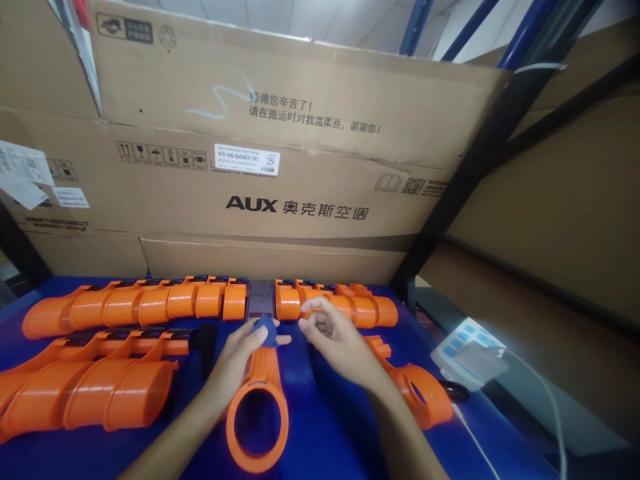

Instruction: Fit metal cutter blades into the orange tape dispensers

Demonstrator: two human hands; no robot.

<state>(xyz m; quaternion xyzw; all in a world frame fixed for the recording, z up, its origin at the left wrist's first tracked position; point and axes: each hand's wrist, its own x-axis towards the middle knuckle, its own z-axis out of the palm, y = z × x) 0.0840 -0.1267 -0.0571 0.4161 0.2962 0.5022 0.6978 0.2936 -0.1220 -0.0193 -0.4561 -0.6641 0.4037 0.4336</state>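
My left hand is closed around the upper end of an orange plastic part. The part has a narrow stem and a large open ring, which hangs down toward me. A small dark blue piece sits at the stem's end under my left thumb; whether it is fixed to the stem, I cannot tell. To the right, my right hand hovers apart from the part, fingers curved, thumb and index finger separated, with nothing visible between them.
Rows of similar orange parts lie at the back left, back right and front left. Another orange part rests beyond my right forearm, near a white box with a cable. A cardboard wall closes the blue table's back.
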